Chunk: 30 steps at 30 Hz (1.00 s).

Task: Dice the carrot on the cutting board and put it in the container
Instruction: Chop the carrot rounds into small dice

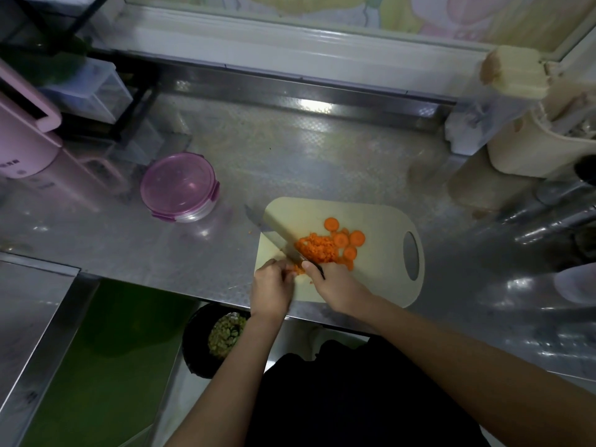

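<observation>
orange diced carrot heap (314, 250) and round carrot slices (356, 237) lie on the beige plastic cutting board (371, 285); round pink-lidded plastic container (179, 185) stands off its far-left corner.

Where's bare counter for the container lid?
Free: steel counter left of the cutting board, in front of the container, and behind the board to the back rail. Crowded: board's near-left, with knife, diced carrot, carrot slices, left hand and right hand.

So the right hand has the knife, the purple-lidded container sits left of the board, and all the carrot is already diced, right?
Not all: the head view shows several round carrot slices undiced beside the diced pile on the cutting board. The right hand does hold the knife, and the container does sit left of the board.
</observation>
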### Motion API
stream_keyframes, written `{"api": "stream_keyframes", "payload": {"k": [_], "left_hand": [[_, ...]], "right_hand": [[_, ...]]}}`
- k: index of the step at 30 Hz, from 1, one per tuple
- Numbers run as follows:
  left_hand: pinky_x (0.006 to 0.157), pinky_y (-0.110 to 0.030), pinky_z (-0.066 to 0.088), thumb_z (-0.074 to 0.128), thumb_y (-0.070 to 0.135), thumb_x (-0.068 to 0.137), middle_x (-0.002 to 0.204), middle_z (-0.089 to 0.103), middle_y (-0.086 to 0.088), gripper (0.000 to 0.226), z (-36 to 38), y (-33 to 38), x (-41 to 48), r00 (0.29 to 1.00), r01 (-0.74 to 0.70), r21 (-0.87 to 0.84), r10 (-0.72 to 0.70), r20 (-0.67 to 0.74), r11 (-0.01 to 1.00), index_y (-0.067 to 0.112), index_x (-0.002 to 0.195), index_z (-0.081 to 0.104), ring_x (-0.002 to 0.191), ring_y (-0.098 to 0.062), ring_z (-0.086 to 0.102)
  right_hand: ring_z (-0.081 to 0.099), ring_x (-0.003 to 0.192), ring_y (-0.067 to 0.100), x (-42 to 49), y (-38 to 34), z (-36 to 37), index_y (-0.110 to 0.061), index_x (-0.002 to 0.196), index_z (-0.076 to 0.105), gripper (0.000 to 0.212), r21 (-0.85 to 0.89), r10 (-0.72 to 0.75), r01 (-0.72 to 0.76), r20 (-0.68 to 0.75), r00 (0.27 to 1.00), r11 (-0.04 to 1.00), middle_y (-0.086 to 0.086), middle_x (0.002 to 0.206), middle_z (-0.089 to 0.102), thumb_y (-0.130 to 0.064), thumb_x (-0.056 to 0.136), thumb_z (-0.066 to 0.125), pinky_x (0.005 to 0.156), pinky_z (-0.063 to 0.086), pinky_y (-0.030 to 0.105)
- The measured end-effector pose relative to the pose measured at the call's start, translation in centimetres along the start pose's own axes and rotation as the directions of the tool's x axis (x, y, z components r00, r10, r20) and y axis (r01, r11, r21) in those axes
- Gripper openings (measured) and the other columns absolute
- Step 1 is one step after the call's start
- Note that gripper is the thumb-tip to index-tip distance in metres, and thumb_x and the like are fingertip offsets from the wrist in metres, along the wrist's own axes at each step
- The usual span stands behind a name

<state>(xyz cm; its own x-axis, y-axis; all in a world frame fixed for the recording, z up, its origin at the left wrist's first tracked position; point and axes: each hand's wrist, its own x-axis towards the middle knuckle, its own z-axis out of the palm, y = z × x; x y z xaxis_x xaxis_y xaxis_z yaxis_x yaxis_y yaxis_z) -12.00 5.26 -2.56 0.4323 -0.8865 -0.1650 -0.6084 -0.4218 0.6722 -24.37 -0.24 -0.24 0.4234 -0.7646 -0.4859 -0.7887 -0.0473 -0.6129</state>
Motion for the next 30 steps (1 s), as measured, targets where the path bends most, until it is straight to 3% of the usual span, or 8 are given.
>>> {"api": "stream_keyframes", "payload": {"k": [3,8,11,14,18,22,25,30], "left_hand": [[0.081,-0.03,0.047,0.059,-0.002,0.08,0.096,0.068,-0.01,0.018,0.0,0.3,0.4,0.999,-0.042,-0.032,0.042,0.0,0.999,0.007,0.09,0.071,0.087,-0.026,0.063],[0.08,-0.028,0.044,0.05,-0.007,0.079,0.099,0.064,-0.01,0.026,-0.1,0.4,0.4,0.995,-0.095,-0.031,0.095,-0.011,0.995,0.005,0.096,0.066,0.09,-0.028,0.06],[0.08,-0.021,0.039,0.056,-0.007,0.074,0.099,0.061,-0.008,0.027,-0.5,0.2,0.2,0.994,-0.107,-0.03,0.106,-0.036,0.994,0.005,0.097,0.065,0.092,-0.026,0.057],[0.085,-0.023,0.037,0.062,-0.002,0.075,0.098,0.06,-0.009,0.024,-0.7,-0.4,0.0,0.994,-0.108,0.003,0.108,-0.031,0.994,0.006,0.096,0.066,0.097,-0.027,0.052],[0.089,-0.024,0.039,0.063,0.003,0.08,0.101,0.057,-0.01,0.016,-0.6,-0.8,-0.5,0.998,-0.054,0.004,0.054,0.013,0.999,0.005,0.096,0.068,0.102,-0.026,0.052],[0.091,-0.027,0.038,0.062,0.007,0.082,0.102,0.058,-0.012,0.023,-0.5,-0.9,-0.9,0.998,-0.049,0.04,0.047,0.044,0.998,0.003,0.104,0.069,0.104,-0.027,0.052],[0.092,-0.031,0.041,0.062,0.008,0.082,0.103,0.057,-0.013,0.025,-0.5,-0.9,-1.0,0.996,-0.065,0.05,0.062,0.057,0.997,0.005,0.106,0.068,0.104,-0.028,0.052],[0.09,-0.039,0.046,0.063,0.009,0.082,0.11,0.049,-0.013,0.027,-0.7,-0.8,-1.2,0.997,-0.065,0.024,0.064,0.039,0.998,0.004,0.108,0.061,0.103,-0.029,0.052]], "right_hand": [[0.058,0.076,0.025,0.0,0.4,-0.4,-0.013,0.063,0.051,0.051,0.032,-0.002,0.003,-0.017,1.0,0.999,0.007,0.068,0.056,-0.047,0.098,0.034,0.067,0.038,0.03],[0.06,0.09,0.028,-0.2,0.9,-0.8,-0.002,0.084,0.064,0.055,0.092,-0.037,0.042,-0.048,0.998,0.995,0.013,0.085,0.066,-0.046,0.098,0.034,0.081,0.046,0.035],[0.06,0.089,0.027,-0.7,0.8,-1.0,0.001,0.087,0.062,0.052,0.136,-0.062,0.069,-0.058,0.996,0.988,0.017,0.086,0.065,-0.042,0.099,0.035,0.08,0.043,0.034],[0.057,0.09,0.023,-1.5,0.7,-0.9,-0.003,0.094,0.061,0.044,0.191,-0.081,0.088,-0.047,0.996,0.978,0.014,0.089,0.063,-0.038,0.1,0.035,0.079,0.04,0.029],[0.055,0.106,0.022,-1.9,0.7,-0.2,-0.005,0.119,0.057,0.044,0.22,-0.101,0.11,-0.05,0.994,0.969,0.014,0.112,0.062,-0.039,0.099,0.036,0.095,0.04,0.03],[0.06,0.097,0.031,-1.9,0.7,0.4,0.001,0.107,0.061,0.052,0.132,-0.064,0.07,-0.05,0.997,0.989,0.02,0.101,0.066,-0.043,0.098,0.036,0.088,0.047,0.042],[0.061,0.082,0.034,-2.2,0.3,0.9,0.003,0.093,0.061,0.049,0.069,-0.072,0.078,-0.074,0.995,0.995,0.022,0.083,0.064,-0.039,0.099,0.037,0.074,0.047,0.041],[0.059,0.079,0.032,-1.9,-0.1,0.9,-0.001,0.081,0.059,0.05,0.035,-0.04,0.043,-0.069,0.997,0.998,0.017,0.076,0.061,-0.042,0.099,0.036,0.067,0.043,0.036]]}}
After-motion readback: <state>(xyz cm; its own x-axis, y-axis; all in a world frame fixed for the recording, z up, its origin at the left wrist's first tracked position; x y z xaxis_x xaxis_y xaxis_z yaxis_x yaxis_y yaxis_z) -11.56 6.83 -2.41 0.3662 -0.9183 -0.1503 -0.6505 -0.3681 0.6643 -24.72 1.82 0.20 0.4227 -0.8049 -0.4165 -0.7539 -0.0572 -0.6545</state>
